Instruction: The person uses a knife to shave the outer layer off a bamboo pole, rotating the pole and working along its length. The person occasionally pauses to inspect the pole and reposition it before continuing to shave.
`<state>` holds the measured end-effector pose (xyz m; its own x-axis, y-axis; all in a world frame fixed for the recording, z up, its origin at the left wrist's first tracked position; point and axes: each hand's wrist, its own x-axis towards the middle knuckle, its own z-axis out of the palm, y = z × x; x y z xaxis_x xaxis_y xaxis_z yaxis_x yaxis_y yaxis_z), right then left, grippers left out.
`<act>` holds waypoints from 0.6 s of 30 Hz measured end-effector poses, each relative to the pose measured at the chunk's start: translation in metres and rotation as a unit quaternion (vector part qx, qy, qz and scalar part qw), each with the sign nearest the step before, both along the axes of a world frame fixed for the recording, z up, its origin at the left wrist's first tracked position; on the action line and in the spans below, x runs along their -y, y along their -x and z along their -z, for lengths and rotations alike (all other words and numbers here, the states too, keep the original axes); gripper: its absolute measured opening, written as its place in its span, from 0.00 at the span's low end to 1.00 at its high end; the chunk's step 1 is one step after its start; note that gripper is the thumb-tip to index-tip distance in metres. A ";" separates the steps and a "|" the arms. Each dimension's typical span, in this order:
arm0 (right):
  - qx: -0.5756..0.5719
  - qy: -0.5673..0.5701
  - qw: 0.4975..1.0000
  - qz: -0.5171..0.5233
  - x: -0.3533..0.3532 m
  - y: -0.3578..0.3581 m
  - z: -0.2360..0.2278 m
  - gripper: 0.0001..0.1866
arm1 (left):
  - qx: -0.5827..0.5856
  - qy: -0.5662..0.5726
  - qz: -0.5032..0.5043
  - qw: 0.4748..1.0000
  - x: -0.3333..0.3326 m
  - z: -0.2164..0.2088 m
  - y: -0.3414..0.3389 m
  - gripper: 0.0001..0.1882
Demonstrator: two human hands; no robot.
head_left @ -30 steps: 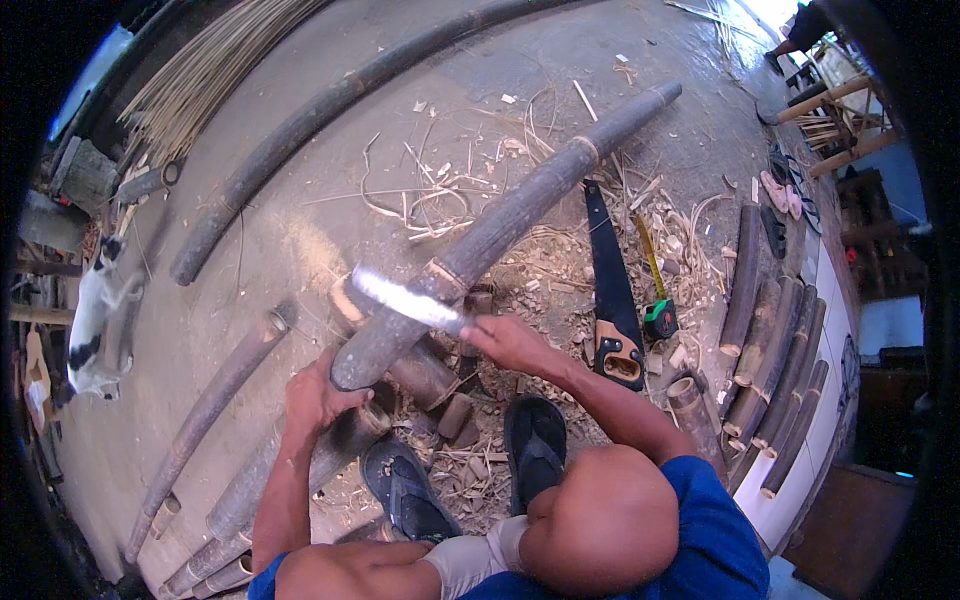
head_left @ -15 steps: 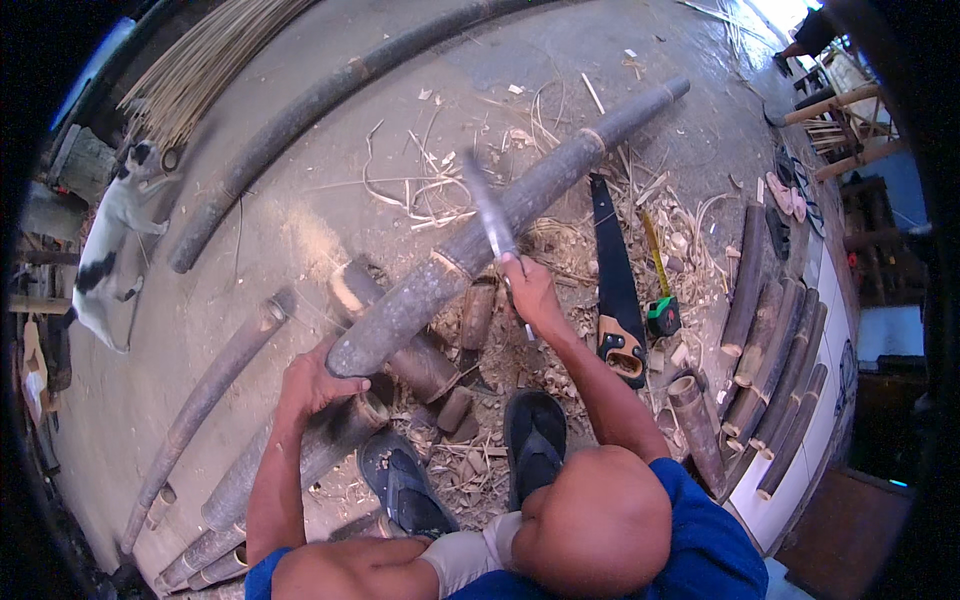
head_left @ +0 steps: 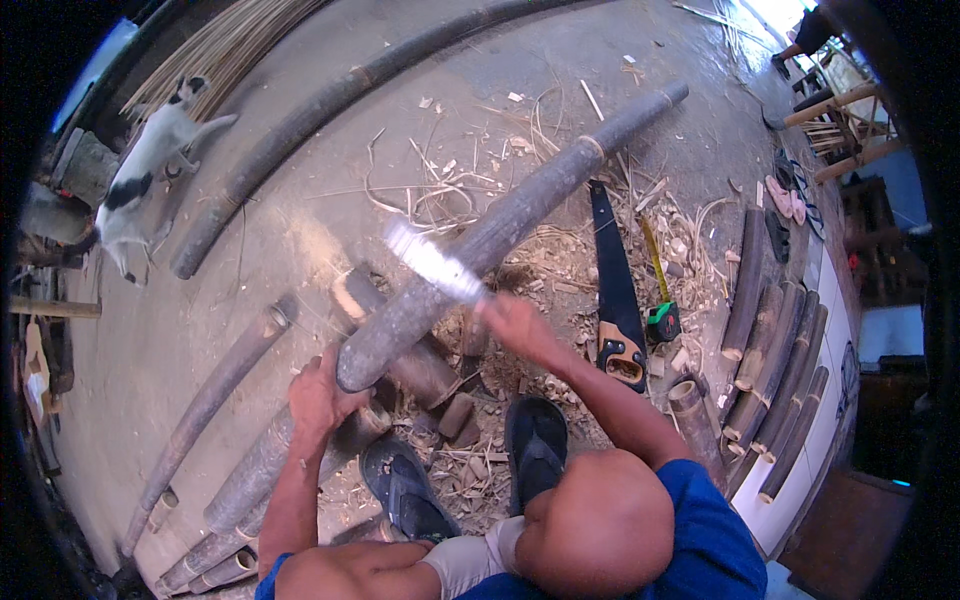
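A long grey-brown bamboo pole [head_left: 540,192] slants from near my feet up to the far right. My left hand [head_left: 322,392] is closed round its near end. Crossing over the pole is a machete [head_left: 425,258], its bright blade smeared by motion. My right hand [head_left: 515,325] is wrapped round the handle, which the fingers mostly hide. Under the near part of the pole lies a thick short bamboo piece [head_left: 425,372]. Whether the blade touches the pole I cannot tell.
Right of the pole lie a handsaw [head_left: 612,270] and a green tape measure [head_left: 662,321]. Cut bamboo lengths [head_left: 768,345] line the right side. Shavings [head_left: 570,265] litter the floor. A black-and-white cat [head_left: 150,165] walks at the left, near a long bamboo pole [head_left: 300,120].
The machete has swung left and down across the pole, with my right hand shifting slightly left and lower. My left hand has moved a little around the pole's end. The cat has walked farther away.
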<state>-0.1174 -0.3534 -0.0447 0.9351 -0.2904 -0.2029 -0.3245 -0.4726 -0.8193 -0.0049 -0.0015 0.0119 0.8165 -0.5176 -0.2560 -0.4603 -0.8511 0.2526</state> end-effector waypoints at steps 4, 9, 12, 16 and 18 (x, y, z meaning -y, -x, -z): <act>-0.037 0.062 0.997 -0.041 -0.006 0.007 -0.001 0.32 | -0.030 0.033 0.008 0.999 -0.005 0.002 -0.007 0.49; -0.032 0.001 0.996 0.080 0.005 0.001 -0.003 0.31 | -0.059 0.031 0.010 0.998 -0.004 -0.002 -0.012 0.50; -0.065 0.059 0.996 -0.023 0.013 -0.001 -0.002 0.32 | -0.087 0.026 -0.003 0.996 -0.003 -0.005 -0.012 0.50; -0.055 -0.075 0.982 0.162 0.007 0.001 -0.001 0.34 | -0.114 0.015 -0.014 0.993 -0.002 -0.008 -0.013 0.50; -0.038 -0.046 0.992 0.113 0.002 0.000 0.000 0.34 | -0.098 0.024 -0.009 0.995 -0.003 -0.008 -0.014 0.52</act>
<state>-0.1171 -0.3553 -0.0444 0.8296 -0.4673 -0.3058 -0.4760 -0.3053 -0.8248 0.0095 0.0011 0.0200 0.7622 -0.5190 -0.3869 -0.3834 -0.8435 0.3762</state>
